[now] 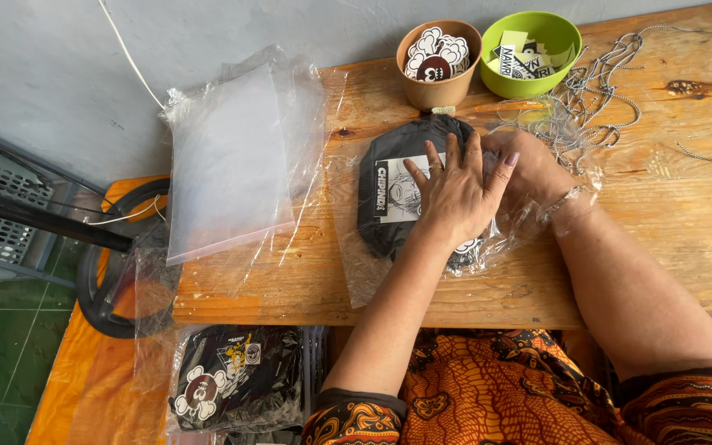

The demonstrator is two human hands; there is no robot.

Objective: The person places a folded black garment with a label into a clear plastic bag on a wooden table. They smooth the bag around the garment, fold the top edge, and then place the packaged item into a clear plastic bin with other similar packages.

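A black folded garment (389, 165) with a white printed card lies inside a clear plastic bag (356, 264) on the wooden table (661, 222). My left hand (455, 198) rests flat on top of it, fingers spread, pressing down. My right hand (533, 169) is just to the right at the bag's open end, under the crinkled plastic. Its fingers are hidden behind my left hand.
A brown paper cup (438, 86) of stickers and a green bowl (529, 78) of paper tags stand at the back edge. Metal ball chains (607, 78) lie back right. A stack of clear bags (228, 156) overhangs the table's left end. Packed black garments (236, 375) sit below.
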